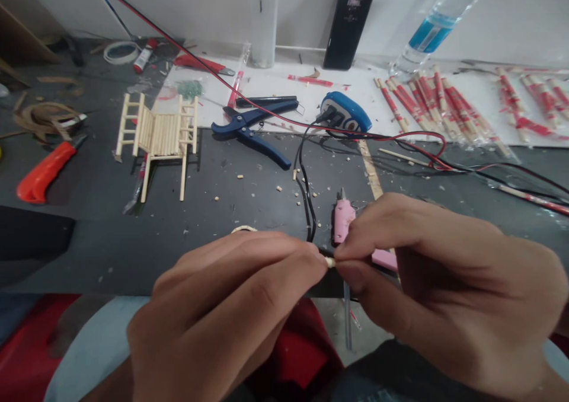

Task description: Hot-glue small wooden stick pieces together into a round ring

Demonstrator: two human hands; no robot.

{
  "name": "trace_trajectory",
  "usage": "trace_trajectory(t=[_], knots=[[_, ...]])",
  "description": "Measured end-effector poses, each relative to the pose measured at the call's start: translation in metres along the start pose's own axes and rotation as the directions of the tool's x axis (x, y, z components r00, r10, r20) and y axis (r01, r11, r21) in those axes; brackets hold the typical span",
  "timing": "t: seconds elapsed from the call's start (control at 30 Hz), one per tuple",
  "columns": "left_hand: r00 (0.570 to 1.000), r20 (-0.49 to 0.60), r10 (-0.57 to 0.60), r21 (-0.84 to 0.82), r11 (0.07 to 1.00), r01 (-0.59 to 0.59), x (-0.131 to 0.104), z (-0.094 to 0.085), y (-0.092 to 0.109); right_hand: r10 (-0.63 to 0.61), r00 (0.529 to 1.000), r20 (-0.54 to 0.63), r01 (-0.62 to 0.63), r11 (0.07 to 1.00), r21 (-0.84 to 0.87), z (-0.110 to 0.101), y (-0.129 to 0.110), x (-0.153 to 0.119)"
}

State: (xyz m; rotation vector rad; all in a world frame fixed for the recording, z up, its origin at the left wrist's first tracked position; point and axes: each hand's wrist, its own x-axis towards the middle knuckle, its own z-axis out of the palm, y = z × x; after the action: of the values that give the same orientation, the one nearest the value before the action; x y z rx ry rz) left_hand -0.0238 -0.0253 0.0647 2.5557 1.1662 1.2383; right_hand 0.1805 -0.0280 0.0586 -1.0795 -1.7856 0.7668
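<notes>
My left hand (231, 313) and my right hand (448, 283) meet fingertip to fingertip over the table's front edge. Pinched between them is a short pale wooden stick piece (330, 262); most of it is hidden by the fingers. Just behind my right hand lies a pink glue gun (343, 221), partly covered, with a clear glue stick (347, 322) hanging past the edge. A small chair made of wooden sticks (164, 135) stands at the left. Part of a pale curved piece (244, 229) shows behind my left hand.
Blue cutting pliers (249, 126) lie mid-table beside a blue device (345, 112). Red-wrapped stick bundles (438, 102) and a water bottle (429, 31) are at the right. An orange-handled tool (47, 171) lies left. Cables (306, 182) cross the table among wood scraps.
</notes>
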Motion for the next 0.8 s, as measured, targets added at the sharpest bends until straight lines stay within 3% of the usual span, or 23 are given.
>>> trace_trajectory(t=[0.17, 0.3, 0.57, 0.8], knots=[[0.996, 0.084, 0.028, -0.076, 0.997, -0.022, -0.001, -0.008, -0.005, 0.002, 1.0, -0.011, -0.003, 1.0, -0.01, 0.0, -0.001, -0.001], [1.0, 0.008, 0.012, -0.002, 1.0, -0.012, -0.003, -0.003, -0.003, 0.011, 1.0, -0.024, -0.012, 1.0, -0.02, 0.002, -0.002, 0.001], [0.999, -0.04, -0.006, -0.074, 0.997, 0.003, 0.004, 0.0, -0.002, 0.027, 0.999, -0.046, -0.027, 1.0, -0.015, 0.003, -0.003, 0.0], [0.999, -0.03, -0.019, -0.086, 0.996, 0.016, 0.006, 0.001, -0.002, 0.043, 0.998, -0.047, -0.042, 0.999, 0.015, 0.004, -0.001, -0.001]])
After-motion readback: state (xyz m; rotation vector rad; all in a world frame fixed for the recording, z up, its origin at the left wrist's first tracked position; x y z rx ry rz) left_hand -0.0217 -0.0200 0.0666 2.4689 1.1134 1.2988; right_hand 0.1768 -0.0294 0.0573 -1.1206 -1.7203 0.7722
